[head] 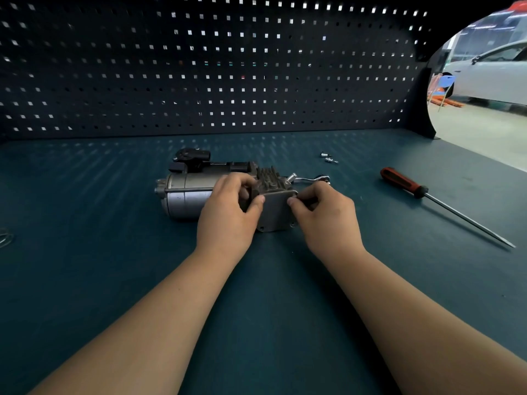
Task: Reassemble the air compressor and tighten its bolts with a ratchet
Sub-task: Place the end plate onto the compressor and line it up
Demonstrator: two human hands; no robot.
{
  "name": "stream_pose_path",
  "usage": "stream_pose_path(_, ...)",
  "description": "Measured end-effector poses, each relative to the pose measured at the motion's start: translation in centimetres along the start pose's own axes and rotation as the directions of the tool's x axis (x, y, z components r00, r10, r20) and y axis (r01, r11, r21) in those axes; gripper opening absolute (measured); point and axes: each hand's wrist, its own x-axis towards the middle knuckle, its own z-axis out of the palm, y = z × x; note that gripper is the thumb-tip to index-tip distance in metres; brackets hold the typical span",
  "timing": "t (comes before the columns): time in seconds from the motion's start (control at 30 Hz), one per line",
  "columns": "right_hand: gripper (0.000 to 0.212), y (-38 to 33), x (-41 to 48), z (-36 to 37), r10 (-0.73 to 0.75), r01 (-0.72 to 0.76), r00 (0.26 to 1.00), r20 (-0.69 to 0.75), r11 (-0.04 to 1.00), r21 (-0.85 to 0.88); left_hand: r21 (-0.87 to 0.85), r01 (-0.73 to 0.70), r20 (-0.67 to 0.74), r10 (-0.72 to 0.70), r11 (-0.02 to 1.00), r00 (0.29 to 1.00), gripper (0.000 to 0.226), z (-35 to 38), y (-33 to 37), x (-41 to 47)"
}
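Note:
The air compressor (188, 192) lies on its side on the dark green bench, its silver motor cylinder to the left and a finned grey head at the right. A flat grey cover plate (276, 212) faces me on that right end. My left hand (228, 212) grips the plate's left edge, thumb on its face. My right hand (325, 215) pinches the plate's upper right corner. The chrome ratchet (312, 179) lies just behind my right hand, partly hidden by it. Two loose bolts (329, 158) lie farther back on the bench.
A red-and-black screwdriver (422, 192) lies on the bench (114, 280) to the right, shaft pointing toward the front right. A perforated panel (199, 67) closes the back. A wire piece (5, 238) shows at the left edge. The bench ends at the right.

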Motion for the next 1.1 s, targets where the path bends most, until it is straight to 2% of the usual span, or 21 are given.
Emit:
stream_pose_path(0.23, 0.014, -0.5, 0.0, -0.2, 0.035, -0.037, 0.999, -0.02, 0.992, -0.119, 0.02, 0.07, 0.015, -0.07, 0.997, 0.997, 0.023, 0.0, -0.4, 0.2)
stream_pose_path(0.37, 0.02, -0.9, 0.0, -0.3, 0.068, -0.068, 0.998, -0.006, 0.982, -0.174, -0.015, 0.088, -0.018, -0.089, 0.996, 0.996, 0.014, 0.0, -0.4, 0.3)
stream_pose_path(0.57, 0.03, -1.3, 0.0, -0.3, 0.11, -0.106, 0.994, 0.011, 0.974, -0.198, -0.03, 0.12, 0.003, -0.12, 0.992, 0.993, 0.014, 0.1, -0.5, 0.2)
stream_pose_path(0.67, 0.04, -1.3, 0.0, -0.2, 0.124, -0.119, 0.992, 0.011, 0.973, -0.196, -0.033, 0.12, 0.0, -0.121, 0.992, 0.993, 0.014, 0.1, -0.6, 0.2)
stream_pose_path(0.87, 0.044, -1.7, 0.2, 0.1, 0.213, -0.205, 0.972, 0.104, 0.975, -0.082, -0.032, 0.127, -0.005, -0.128, 0.991, 0.992, 0.014, 0.2, -0.6, 0.2)
stream_pose_path(1.1, 0.051, -1.6, 0.2, -0.3, 0.14, -0.122, 0.986, 0.091, 0.977, -0.175, -0.045, 0.136, -0.005, -0.136, 0.99, 0.991, 0.014, 0.1, -0.4, 0.2)
